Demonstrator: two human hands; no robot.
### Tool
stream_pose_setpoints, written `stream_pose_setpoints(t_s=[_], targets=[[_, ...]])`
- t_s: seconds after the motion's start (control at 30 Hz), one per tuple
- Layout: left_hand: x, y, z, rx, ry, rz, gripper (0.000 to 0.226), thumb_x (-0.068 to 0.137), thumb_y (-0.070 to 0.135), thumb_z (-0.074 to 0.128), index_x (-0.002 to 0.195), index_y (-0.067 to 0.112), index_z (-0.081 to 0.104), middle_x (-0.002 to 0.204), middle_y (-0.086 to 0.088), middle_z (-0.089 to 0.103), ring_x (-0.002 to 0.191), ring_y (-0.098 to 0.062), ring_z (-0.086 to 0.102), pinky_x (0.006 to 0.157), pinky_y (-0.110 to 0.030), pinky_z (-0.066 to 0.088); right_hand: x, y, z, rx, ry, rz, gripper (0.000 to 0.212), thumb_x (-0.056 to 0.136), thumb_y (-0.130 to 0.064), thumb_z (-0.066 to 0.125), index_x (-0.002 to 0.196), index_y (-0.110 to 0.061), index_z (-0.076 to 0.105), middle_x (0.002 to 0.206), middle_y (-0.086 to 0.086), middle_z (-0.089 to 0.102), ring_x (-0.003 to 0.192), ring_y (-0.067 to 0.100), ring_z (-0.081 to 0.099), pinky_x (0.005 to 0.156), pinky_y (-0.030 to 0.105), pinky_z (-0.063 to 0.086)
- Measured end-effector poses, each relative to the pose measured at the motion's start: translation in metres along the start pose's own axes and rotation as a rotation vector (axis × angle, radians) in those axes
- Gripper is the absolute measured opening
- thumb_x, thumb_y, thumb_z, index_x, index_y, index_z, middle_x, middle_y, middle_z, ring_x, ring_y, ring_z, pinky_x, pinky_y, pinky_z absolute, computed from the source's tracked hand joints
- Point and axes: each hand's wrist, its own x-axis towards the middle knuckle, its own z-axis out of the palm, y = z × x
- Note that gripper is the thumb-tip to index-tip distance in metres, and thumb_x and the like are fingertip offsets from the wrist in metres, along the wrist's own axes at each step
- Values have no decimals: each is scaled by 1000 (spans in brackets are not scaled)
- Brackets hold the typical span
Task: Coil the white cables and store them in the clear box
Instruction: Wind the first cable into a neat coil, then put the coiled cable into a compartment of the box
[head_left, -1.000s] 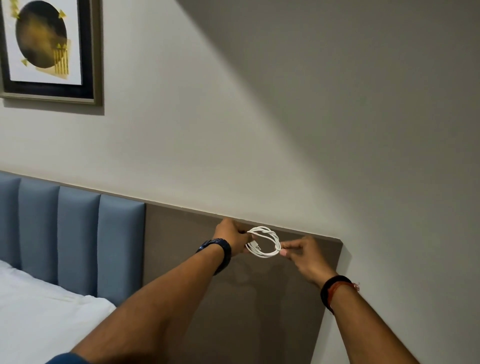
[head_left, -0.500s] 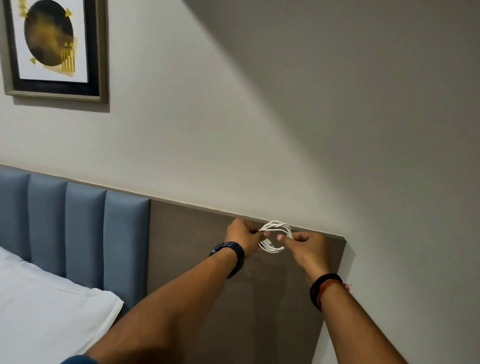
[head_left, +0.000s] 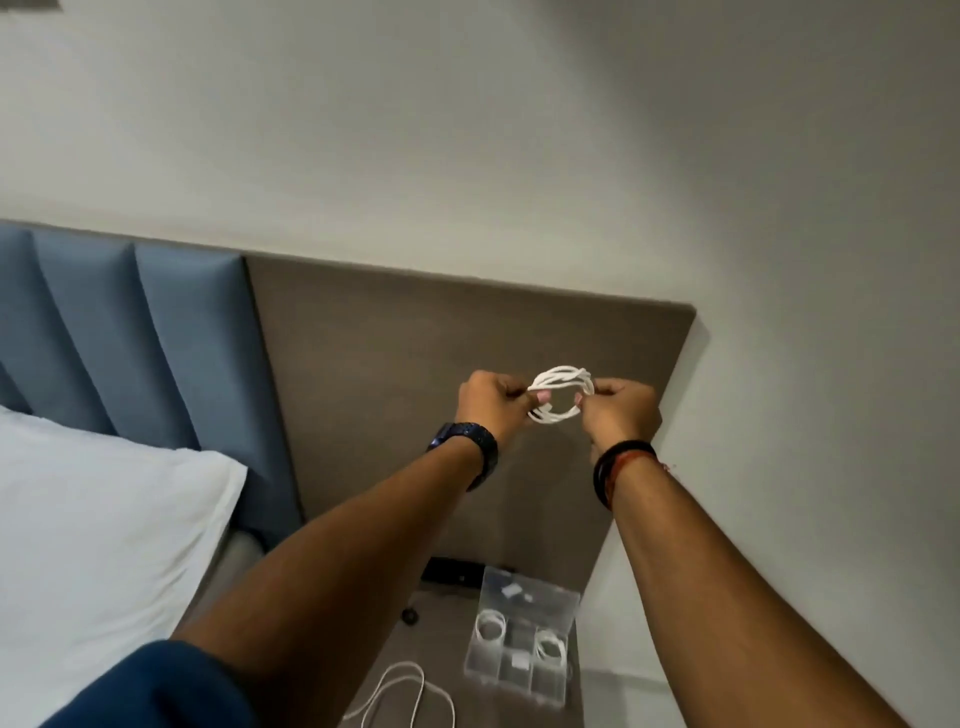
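I hold a coiled white cable (head_left: 562, 394) in the air in front of the brown wall panel. My left hand (head_left: 491, 397) pinches its left side and my right hand (head_left: 621, 408) pinches its right side. Below, a clear box (head_left: 524, 636) with compartments sits on the brown nightstand (head_left: 447, 644); two coiled white cables lie in its compartments. A loose white cable (head_left: 410, 693) lies uncoiled on the nightstand in front of the box.
A black device (head_left: 451, 570) and a small black round object (head_left: 410, 616) lie at the back of the nightstand. A bed with a white pillow (head_left: 98, 525) and a blue padded headboard (head_left: 130, 332) is at the left. The wall is close on the right.
The camera has tilted down, so the nightstand, clear box and loose cable have come into view. Both hands still hold the coil, now tighter and rounder.
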Motion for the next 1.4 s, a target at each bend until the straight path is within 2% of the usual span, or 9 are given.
stream_pose_setpoints(t_s=[0.2, 0.33, 0.6, 0.73, 0.83, 1.03, 1.23, 1.33, 1.4], targets=[[5, -93, 34, -62, -74, -139, 12, 77, 18, 75, 85, 9, 76, 69, -1, 70, 48, 12, 52, 51, -7, 43, 10, 93, 29, -28, 35, 164, 31, 71, -2, 71, 51, -22, 61, 54, -9, 60, 54, 14, 59, 58, 24, 48], [-6, -190, 75, -131, -157, -321, 21, 77, 12, 74, 97, 7, 73, 90, -7, 74, 63, 6, 58, 68, -17, 52, 11, 198, 43, -100, 27, 316, 20, 74, -5, 69, 63, -21, 66, 78, 6, 72, 77, 27, 68, 75, 35, 56], [-56, -436, 174, -354, -211, -825, 25, 77, -5, 69, 100, -14, 66, 59, 3, 70, 65, -17, 62, 62, -23, 58, -11, 452, 66, -77, -104, 558, 27, 74, 9, 69, 66, -16, 60, 77, 15, 67, 73, 31, 67, 74, 49, 58], [-73, -534, 211, -299, -136, -956, 20, 71, -3, 75, 89, -9, 69, 69, -9, 68, 69, -22, 62, 67, -33, 56, -11, 552, 82, -161, -124, 550, 29, 72, 5, 73, 65, -21, 60, 76, 7, 68, 75, 19, 68, 72, 28, 58], [-74, -584, 230, -141, -118, -918, 19, 63, 9, 84, 67, 19, 68, 74, -10, 70, 70, -22, 63, 70, -32, 53, -4, 600, 97, -194, -179, 468, 34, 73, 5, 72, 65, -25, 56, 70, -4, 64, 66, 3, 63, 59, 13, 48], [-63, -622, 255, 262, -150, -710, 32, 54, 36, 85, 54, 35, 53, 52, 18, 56, 53, 6, 48, 43, -8, 30, 13, 662, 107, -335, -249, 354, 20, 81, 2, 67, 78, -15, 57, 83, -6, 62, 81, 14, 64, 56, 3, 44], [-69, -632, 261, 542, -254, -445, 15, 72, 37, 73, 65, 30, 61, 72, -3, 66, 74, -28, 59, 60, -25, 39, 20, 680, 118, -455, -296, 292, 6, 85, 1, 61, 83, -3, 59, 84, 0, 64, 88, 12, 63, 73, 21, 49], [-73, -628, 258, 666, -251, -188, 15, 74, 31, 71, 74, 16, 71, 65, -16, 65, 85, -35, 59, 66, -37, 44, 17, 680, 123, -489, -292, 271, 17, 84, 6, 56, 78, -10, 57, 72, -5, 60, 84, 9, 64, 68, 15, 47], [-77, -630, 255, 763, -241, -25, 15, 74, 29, 72, 74, 14, 72, 64, -13, 67, 89, -36, 59, 68, -40, 44, 15, 682, 127, -481, -296, 277, 21, 81, 10, 52, 79, -11, 57, 74, 0, 62, 88, 16, 67, 76, 26, 51]])
